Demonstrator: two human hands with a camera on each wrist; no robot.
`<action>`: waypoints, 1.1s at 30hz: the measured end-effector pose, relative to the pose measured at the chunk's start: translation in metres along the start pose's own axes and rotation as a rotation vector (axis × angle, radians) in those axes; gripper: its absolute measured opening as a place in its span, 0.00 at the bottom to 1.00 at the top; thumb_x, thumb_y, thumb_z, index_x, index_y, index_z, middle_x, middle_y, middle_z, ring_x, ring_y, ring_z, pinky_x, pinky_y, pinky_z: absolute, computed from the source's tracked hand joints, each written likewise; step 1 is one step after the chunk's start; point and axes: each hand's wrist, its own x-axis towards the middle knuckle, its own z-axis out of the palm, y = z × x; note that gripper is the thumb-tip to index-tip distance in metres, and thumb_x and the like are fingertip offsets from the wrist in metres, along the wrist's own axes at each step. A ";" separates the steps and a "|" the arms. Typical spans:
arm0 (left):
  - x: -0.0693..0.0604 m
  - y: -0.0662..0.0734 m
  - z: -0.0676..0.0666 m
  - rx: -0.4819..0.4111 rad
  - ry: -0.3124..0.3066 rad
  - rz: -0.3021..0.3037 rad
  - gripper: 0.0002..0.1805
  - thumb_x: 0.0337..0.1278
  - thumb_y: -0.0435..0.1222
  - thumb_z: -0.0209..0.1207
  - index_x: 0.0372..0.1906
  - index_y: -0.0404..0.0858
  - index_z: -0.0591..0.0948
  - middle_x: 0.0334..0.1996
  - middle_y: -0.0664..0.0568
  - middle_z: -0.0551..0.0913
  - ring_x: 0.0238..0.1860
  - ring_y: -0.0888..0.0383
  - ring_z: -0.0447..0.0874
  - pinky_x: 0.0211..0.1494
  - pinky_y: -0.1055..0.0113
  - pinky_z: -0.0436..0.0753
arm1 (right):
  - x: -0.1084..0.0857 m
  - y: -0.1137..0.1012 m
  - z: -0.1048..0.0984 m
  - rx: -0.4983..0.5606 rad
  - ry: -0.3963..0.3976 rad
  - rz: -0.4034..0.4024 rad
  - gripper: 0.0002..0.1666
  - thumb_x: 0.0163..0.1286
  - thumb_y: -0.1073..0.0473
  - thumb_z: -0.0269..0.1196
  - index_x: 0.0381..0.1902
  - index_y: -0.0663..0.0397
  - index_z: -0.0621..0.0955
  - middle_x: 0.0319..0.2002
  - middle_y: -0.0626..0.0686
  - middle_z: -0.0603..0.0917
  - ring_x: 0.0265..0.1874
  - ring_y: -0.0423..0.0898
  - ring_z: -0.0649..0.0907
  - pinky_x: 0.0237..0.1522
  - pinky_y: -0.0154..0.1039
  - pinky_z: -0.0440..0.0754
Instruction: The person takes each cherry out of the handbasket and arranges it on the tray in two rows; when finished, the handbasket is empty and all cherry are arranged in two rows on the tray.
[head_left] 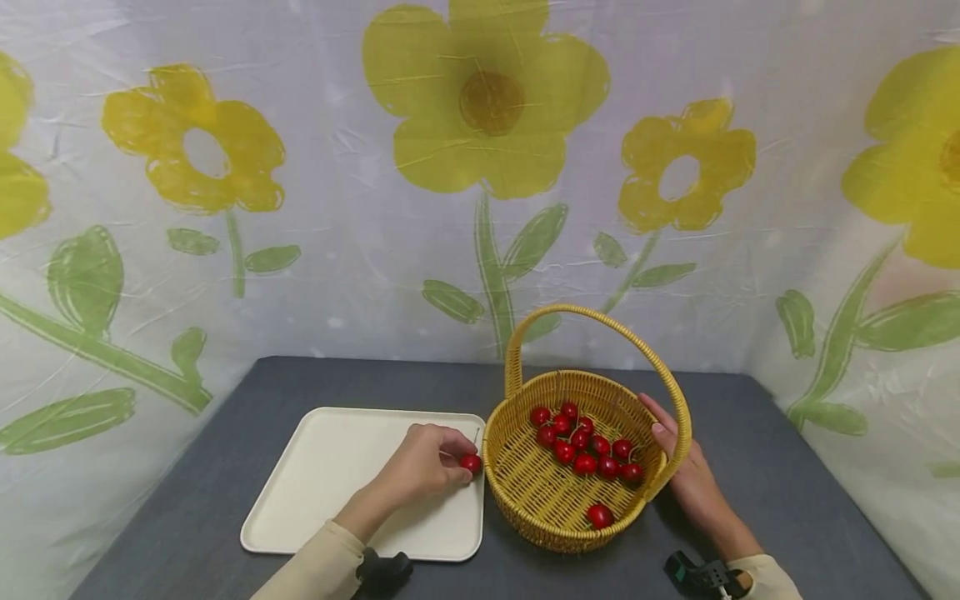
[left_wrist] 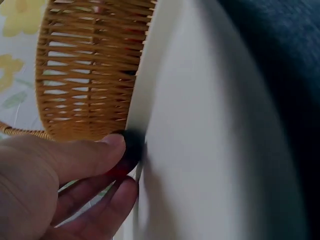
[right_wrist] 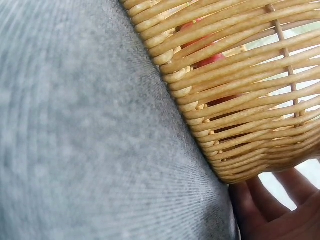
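L hand point(head_left: 423, 462): thumb + fingertips closed on one red cherry point(head_left: 471, 464), stem up. Cherry sits at R edge of white tray point(head_left: 337, 475), just beside basket's L wall; can't tell if it touches tray rim. L wrist view: cherry dark, partly hidden by thumb.

R hand point(head_left: 693, 479): at R side of yellow wicker basket point(head_left: 517, 500), fingers extended, slightly spread, against outer wall; no cherry in it.

Basket upright on dark grey bench point(head_left: 570, 575), R of tray, arched handle point(head_left: 513, 367) up. Inside: cluster of red cherries point(head_left: 585, 464), far side to R; lone cherry point(head_left: 600, 517) nr side, apart from cluster.

Also: dark devices on both wrists, lt sleeves; backdrop point(head_left: 337, 250) behind bench, white w/ yellow flowers, green stems.
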 end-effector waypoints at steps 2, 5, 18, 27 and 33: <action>0.000 0.000 0.001 0.049 0.021 0.027 0.14 0.52 0.24 0.78 0.43 0.39 0.93 0.38 0.53 0.95 0.39 0.61 0.94 0.47 0.66 0.92 | 0.000 0.000 -0.001 0.000 -0.002 0.000 0.35 0.94 0.45 0.40 0.91 0.49 0.55 0.85 0.65 0.63 0.71 0.23 0.74 0.63 0.23 0.79; 0.000 0.001 0.004 0.081 0.046 0.042 0.14 0.52 0.23 0.76 0.44 0.37 0.93 0.37 0.52 0.95 0.37 0.61 0.94 0.44 0.68 0.91 | -0.001 0.000 -0.002 0.008 -0.007 0.001 0.35 0.94 0.45 0.39 0.91 0.48 0.54 0.86 0.65 0.62 0.72 0.23 0.74 0.64 0.23 0.78; -0.001 0.004 0.001 0.094 0.043 0.043 0.18 0.52 0.23 0.77 0.51 0.32 0.91 0.42 0.45 0.95 0.39 0.55 0.95 0.45 0.64 0.93 | -0.002 0.001 -0.001 0.003 0.000 -0.012 0.35 0.94 0.47 0.40 0.90 0.50 0.55 0.85 0.65 0.63 0.72 0.24 0.74 0.64 0.22 0.78; -0.006 -0.001 -0.029 -0.042 -0.005 -0.025 0.22 0.59 0.31 0.77 0.58 0.32 0.89 0.52 0.40 0.93 0.48 0.51 0.96 0.50 0.64 0.93 | 0.000 0.001 0.000 -0.016 0.010 0.004 0.34 0.94 0.46 0.41 0.90 0.47 0.56 0.85 0.64 0.64 0.71 0.22 0.73 0.63 0.19 0.75; -0.012 0.009 -0.060 -0.333 -0.046 -0.061 0.28 0.65 0.36 0.76 0.67 0.32 0.85 0.59 0.39 0.91 0.61 0.43 0.91 0.57 0.67 0.91 | 0.000 0.001 0.000 -0.017 0.011 0.005 0.34 0.94 0.45 0.41 0.90 0.45 0.57 0.85 0.64 0.65 0.71 0.22 0.73 0.64 0.19 0.75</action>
